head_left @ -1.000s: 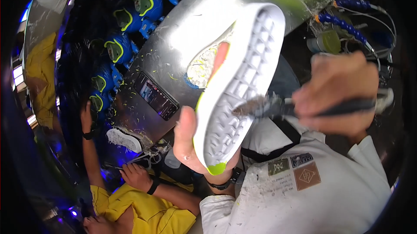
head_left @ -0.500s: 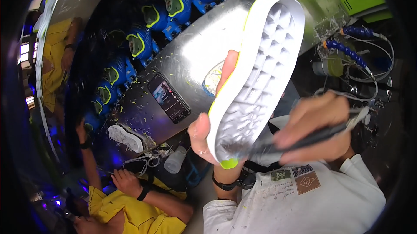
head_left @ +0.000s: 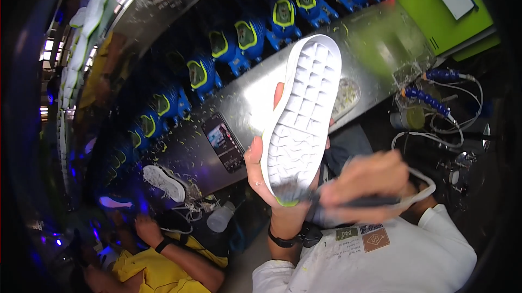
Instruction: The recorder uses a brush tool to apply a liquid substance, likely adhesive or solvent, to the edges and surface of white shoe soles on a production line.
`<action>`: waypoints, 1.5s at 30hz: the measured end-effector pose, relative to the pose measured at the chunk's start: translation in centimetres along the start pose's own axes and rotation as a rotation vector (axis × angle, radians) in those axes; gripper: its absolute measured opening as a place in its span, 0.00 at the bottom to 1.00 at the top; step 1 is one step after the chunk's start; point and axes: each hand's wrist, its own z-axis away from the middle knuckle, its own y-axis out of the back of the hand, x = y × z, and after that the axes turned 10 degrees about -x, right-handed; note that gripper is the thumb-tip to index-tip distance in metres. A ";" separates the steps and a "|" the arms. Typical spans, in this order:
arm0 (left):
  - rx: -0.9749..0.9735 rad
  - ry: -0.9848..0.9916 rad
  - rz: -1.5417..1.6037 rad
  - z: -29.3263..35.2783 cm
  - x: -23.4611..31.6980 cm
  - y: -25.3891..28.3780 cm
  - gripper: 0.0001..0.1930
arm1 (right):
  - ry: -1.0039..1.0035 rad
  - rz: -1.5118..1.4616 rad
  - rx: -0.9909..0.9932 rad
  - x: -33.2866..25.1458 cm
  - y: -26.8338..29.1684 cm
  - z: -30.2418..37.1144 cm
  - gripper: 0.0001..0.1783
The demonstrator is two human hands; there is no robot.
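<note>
My left hand [head_left: 255,170] grips a white shoe sole [head_left: 298,113] near its lower end, thumb along the left edge and fingers behind. The sole stands tilted, its waffle-patterned hollow inner side facing me, with a yellow-green patch at the lower tip. Blurred by motion, my right hand [head_left: 367,184] is closed round the black handle of a brush [head_left: 370,202]. The brush's smeared grey head [head_left: 293,188] lies against the sole's lower end. A pale cord or tube [head_left: 427,190] runs by the right hand; whether it joins the handle I cannot tell.
Behind the sole is a metal bench [head_left: 250,97] with scraps, a phone [head_left: 224,143] and another white sole [head_left: 164,183]. Blue shoe uppers [head_left: 249,40] line the far side. Blue hoses [head_left: 427,101] hang at right. A co-worker in yellow [head_left: 163,266] sits at lower left.
My view has shifted, and the sole appears smaller and more upright. The right hand and brush have moved slightly left and down, still at the sole's lower end.
</note>
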 end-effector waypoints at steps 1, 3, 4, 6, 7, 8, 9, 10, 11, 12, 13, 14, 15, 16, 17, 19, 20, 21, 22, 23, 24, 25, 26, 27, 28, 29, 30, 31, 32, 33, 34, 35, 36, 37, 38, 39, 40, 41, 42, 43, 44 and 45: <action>-0.056 0.015 -0.022 -0.5 0.4 0.6 0.46 | 0.025 -0.058 -0.020 0.4 -0.5 -0.5 0.16; -0.078 0.058 -0.081 -0.8 0.8 -0.5 0.48 | 0.087 -0.145 -0.039 -0.3 0.1 -1.3 0.16; -0.100 0.065 -0.092 -1.3 0.9 -1.2 0.48 | 0.058 -0.221 -0.036 -0.6 1.0 -1.7 0.16; -0.161 0.010 -0.076 -1.9 1.3 -3.1 0.49 | -0.041 -0.419 -0.113 -1.8 2.9 -1.7 0.15; -0.280 0.005 -0.046 -2.6 1.7 -4.1 0.46 | -0.032 -0.464 -0.081 -2.4 3.3 -1.4 0.16; -0.334 -0.007 -0.060 -3.9 1.9 -5.5 0.46 | -0.022 -0.508 -0.028 -3.0 4.0 -1.1 0.18; -0.321 -0.060 -0.175 -5.7 2.0 -7.1 0.43 | 0.011 -0.580 0.105 -3.0 4.5 -0.6 0.19; -0.315 -0.120 -0.279 -7.6 2.1 -9.0 0.40 | 0.049 -0.647 0.236 -2.9 4.7 -0.1 0.20; -0.323 -0.176 -0.348 -10.1 2.1 -11.7 0.33 | 0.068 -0.691 0.344 -2.5 5.1 0.1 0.19; -0.418 -0.237 -0.462 -13.2 3.3 -12.6 0.30 | 0.084 -0.744 0.449 -2.6 5.0 0.2 0.18; -0.229 -0.413 -0.609 -16.6 4.4 -12.6 0.30 | 0.053 -0.724 0.548 -2.7 5.0 0.3 0.16; -0.112 -0.510 -0.809 -19.5 5.9 -13.5 0.31 | -0.021 -0.792 0.552 -2.1 5.3 1.2 0.15; 0.052 -0.573 -1.367 -23.1 8.1 -13.5 0.32 | -0.060 -0.872 0.587 -1.2 5.4 2.0 0.15; 0.208 -1.058 -2.150 -25.7 10.9 -12.4 0.35 | -0.106 -0.956 0.598 -0.6 5.0 2.5 0.15; 0.646 -1.005 -2.659 -26.5 12.4 -11.7 0.38 | -0.173 -0.996 0.609 0.1 4.6 3.3 0.14; 1.014 0.039 -2.524 -28.5 18.1 -10.5 0.41 | -0.291 -1.058 0.588 1.4 3.5 4.8 0.13; 0.869 -0.027 -2.586 -28.7 18.8 -10.6 0.38 | -0.338 -1.079 0.599 2.0 3.0 5.4 0.13; 0.755 -0.208 -2.663 -28.1 19.7 -10.3 0.33 | -0.335 -1.138 0.562 2.9 2.4 6.0 0.13; 0.752 -0.218 -2.665 -27.9 19.8 -9.8 0.33 | -0.322 -1.151 0.543 2.8 2.1 5.9 0.13; 0.726 -0.320 -2.664 -27.1 18.9 -10.5 0.31 | -0.332 -1.172 0.528 3.2 1.9 6.0 0.13; 0.688 -0.420 -2.662 -26.6 17.7 -11.1 0.29 | -0.338 -1.194 0.520 3.7 1.9 6.0 0.13; 0.671 -0.419 -2.669 -25.8 16.4 -11.4 0.29 | -0.330 -1.198 0.530 4.1 2.1 6.1 0.13; 0.538 -0.417 -2.609 -24.2 15.4 -11.8 0.28 | -0.345 -1.201 0.510 4.4 2.4 6.2 0.13; 0.406 -0.413 -2.543 -22.8 14.4 -12.2 0.27 | -0.360 -1.202 0.491 4.6 2.6 6.2 0.13; 0.212 -0.330 -2.520 -21.4 13.5 -12.7 0.30 | -0.352 -1.202 0.485 4.7 2.6 6.1 0.13; 0.153 -0.279 -2.560 -21.6 11.4 -13.6 0.32 | -0.365 -1.181 0.508 4.9 2.7 6.0 0.13; 0.089 -0.228 -2.598 -22.2 9.4 -14.3 0.33 | -0.378 -1.159 0.533 5.0 2.9 6.0 0.12; 0.058 -0.289 -2.646 -23.6 8.2 -13.7 0.34 | -0.405 -1.140 0.555 4.0 2.8 5.7 0.13; 0.052 -0.362 -2.687 -24.5 8.2 -13.3 0.35 | -0.413 -1.127 0.541 3.7 2.5 5.9 0.13; 0.032 -0.208 -2.665 -25.2 8.2 -14.2 0.32 | -0.389 -1.147 0.530 4.0 2.1 6.1 0.13; 0.023 -0.210 -2.656 -25.5 8.2 -14.9 0.32 | -0.366 -1.167 0.520 4.0 1.8 6.4 0.13; 0.017 -0.271 -2.547 -25.9 8.0 -15.3 0.30 | -0.365 -1.163 0.534 3.6 1.6 6.6 0.13; 0.016 -0.323 -2.436 -25.8 7.9 -15.5 0.28 | -0.367 -1.164 0.555 3.3 1.3 6.7 0.13; 0.009 -0.351 -2.336 -24.5 7.8 -15.3 0.30 | -0.329 -1.185 0.554 3.2 0.9 6.7 0.13; 0.047 -0.382 -2.284 -22.0 6.4 -16.2 0.29 | -0.292 -1.208 0.562 3.3 1.1 7.1 0.13; 0.048 -0.493 -2.289 -20.0 5.4 -15.0 0.27 | -0.279 -1.214 0.578 3.3 1.3 7.9 0.13; 0.130 -0.600 -2.180 -17.4 5.9 -13.8 0.26 | -0.317 -1.168 0.594 2.6 1.5 7.4 0.14; 0.195 -0.818 -2.195 -14.5 5.1 -12.0 0.30 | -0.326 -1.139 0.620 2.5 1.5 7.7 0.15; 0.287 -0.741 -2.073 -11.4 3.9 -10.9 0.36 | -0.342 -1.114 0.648 2.3 1.8 7.7 0.16; 0.353 -0.586 -2.106 -9.1 3.9 -8.6 0.43 | -0.270 -1.056 0.661 1.9 1.7 7.0 0.16; 0.341 -0.333 -1.939 -6.9 4.2 -5.4 0.48 | -0.211 -1.006 0.658 1.8 1.7 6.5 0.16; 0.240 -0.139 -1.778 -5.1 4.0 -2.2 0.46 | -0.176 -0.958 0.632 2.4 1.8 6.5 0.15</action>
